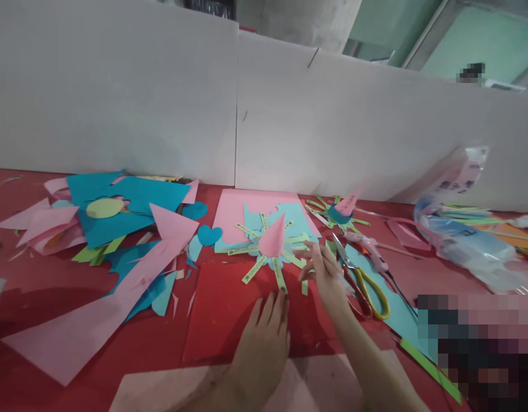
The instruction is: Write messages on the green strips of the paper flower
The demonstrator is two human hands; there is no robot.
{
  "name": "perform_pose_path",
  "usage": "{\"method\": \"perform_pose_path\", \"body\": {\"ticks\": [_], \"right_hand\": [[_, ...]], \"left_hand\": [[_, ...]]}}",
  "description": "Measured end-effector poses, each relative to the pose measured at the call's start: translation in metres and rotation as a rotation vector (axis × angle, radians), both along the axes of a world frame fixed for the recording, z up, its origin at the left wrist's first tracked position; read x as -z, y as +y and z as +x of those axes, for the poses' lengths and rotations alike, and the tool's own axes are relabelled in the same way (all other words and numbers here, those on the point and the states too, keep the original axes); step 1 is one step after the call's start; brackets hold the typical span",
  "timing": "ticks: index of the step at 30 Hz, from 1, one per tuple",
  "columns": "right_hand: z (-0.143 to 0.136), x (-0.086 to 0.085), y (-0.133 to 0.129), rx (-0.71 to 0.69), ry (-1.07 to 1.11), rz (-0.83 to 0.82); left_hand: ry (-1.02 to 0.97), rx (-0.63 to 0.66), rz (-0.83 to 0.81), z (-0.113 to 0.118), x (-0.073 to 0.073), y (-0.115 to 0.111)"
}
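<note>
My left hand (264, 329) lies flat on a red sheet (221, 309), its fingers stretched out toward the end of a pale green strip (280, 280). That strip belongs to a paper flower whose strips, marked with dark patterns, spread around a pink paper cone (273, 240). My right hand (324, 266) is at the flower's right side, fingers apart, close to its right-hand strips. Whether those fingertips touch a strip cannot be made out. Scissors with red and yellow handles (377, 292) lie just right of this hand, next to a pink glue gun (375, 254).
Pink offcuts (113, 309) and blue paper (161, 197) crowd the left. A second paper flower (341, 212) stands at the back right. Clear plastic packaging (469, 229) lies farther right. A white board (332, 126) closes off the back. A person's blurred part shows at lower right.
</note>
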State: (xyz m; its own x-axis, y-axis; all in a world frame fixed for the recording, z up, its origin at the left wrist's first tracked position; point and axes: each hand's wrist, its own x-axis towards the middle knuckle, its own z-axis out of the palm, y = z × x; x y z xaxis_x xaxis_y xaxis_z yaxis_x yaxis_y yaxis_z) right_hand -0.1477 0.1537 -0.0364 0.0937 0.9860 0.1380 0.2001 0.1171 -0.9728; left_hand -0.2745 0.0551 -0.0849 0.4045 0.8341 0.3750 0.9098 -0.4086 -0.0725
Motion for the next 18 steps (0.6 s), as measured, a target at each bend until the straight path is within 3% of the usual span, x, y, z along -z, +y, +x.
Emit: {"method": "perform_pose_path", "body": {"ticks": [5, 12, 18], "right_hand": [[0.001, 0.019, -0.007, 0.009, -0.081, -0.016], [-0.009, 0.011, -0.014, -0.106, -0.231, 0.065], [-0.008, 0.017, -0.011, -0.131, -0.228, 0.088]], "left_hand": [[-0.004, 0.033, -0.033, -0.002, -0.006, 0.002], [0.009, 0.050, -0.028, -0.005, -0.008, 0.003], [-0.014, 0.061, -0.027, -0.005, -0.009, 0.004]]}}
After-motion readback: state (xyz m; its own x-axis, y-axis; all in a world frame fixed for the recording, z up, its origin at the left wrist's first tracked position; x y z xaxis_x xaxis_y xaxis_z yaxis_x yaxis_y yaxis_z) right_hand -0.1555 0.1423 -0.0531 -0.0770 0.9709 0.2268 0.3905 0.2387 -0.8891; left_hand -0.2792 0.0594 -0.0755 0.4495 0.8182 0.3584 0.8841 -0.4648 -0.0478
